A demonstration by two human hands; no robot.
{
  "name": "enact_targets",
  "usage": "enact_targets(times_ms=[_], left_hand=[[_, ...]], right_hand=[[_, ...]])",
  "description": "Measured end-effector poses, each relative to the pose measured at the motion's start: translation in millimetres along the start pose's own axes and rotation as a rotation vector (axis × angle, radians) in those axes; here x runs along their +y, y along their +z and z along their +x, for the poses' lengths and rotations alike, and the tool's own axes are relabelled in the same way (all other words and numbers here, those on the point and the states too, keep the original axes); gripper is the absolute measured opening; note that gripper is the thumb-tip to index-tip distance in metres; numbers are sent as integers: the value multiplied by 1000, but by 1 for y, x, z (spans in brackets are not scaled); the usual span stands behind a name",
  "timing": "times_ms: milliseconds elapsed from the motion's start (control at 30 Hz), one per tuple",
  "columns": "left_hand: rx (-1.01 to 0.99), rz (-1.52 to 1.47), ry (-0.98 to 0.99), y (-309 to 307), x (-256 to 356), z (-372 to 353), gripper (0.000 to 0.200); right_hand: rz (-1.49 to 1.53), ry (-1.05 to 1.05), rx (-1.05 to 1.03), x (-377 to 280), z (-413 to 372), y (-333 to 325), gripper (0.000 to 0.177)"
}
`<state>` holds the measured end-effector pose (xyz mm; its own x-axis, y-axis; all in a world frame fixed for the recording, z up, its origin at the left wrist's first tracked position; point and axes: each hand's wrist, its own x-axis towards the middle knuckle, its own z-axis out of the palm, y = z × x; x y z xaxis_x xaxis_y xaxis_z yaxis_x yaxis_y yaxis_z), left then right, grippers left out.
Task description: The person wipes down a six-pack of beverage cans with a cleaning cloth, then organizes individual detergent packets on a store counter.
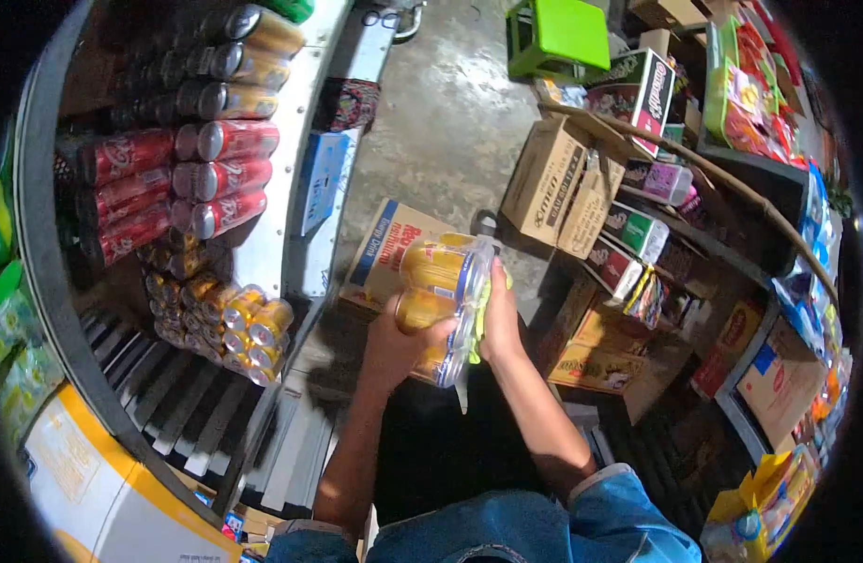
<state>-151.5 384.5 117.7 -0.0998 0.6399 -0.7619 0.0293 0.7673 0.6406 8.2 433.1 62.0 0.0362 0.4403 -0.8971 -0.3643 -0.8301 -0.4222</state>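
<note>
A shrink-wrapped pack of gold drink cans [439, 269] is held in front of my body, tipped on its side. My left hand [401, 345] is closed around its near left side, thumb over the cans. On the right, my right hand [500, 322] presses a yellow-green cloth [479, 330] against the end of the pack; its fingers are partly hidden behind the cloth. Below and beyond the pack stands an energy drink carton [380, 246], partly covered by it.
At left, a shelf holds red cola cans [234, 176] and stacked gold cans [253, 328]. A blue box [325, 181] sits on a ledge. To the right are an opened cardboard box [553, 183], several snack cartons and a long stick [722, 169]. A green stool [570, 39] stands ahead.
</note>
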Motion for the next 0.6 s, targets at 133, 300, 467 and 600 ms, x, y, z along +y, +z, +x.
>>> enact_targets(times_ms=[133,300,467,600], left_hand=[[-11,-233,-33,-22,-132,43,60],[-140,-354,100,-26,-117,68,76],[-70,-396,165,-37,-107,77,77],[-15,-408,191,-28,-98,70,78]], right_hand=[[-695,-486,90,-10,-17,7,46],[-954,-744,-25,-46,-74,24,43],[-1278,-1084,-251,-96,-96,28,31],[-877,-1292,-566,-98,-95,42,16]])
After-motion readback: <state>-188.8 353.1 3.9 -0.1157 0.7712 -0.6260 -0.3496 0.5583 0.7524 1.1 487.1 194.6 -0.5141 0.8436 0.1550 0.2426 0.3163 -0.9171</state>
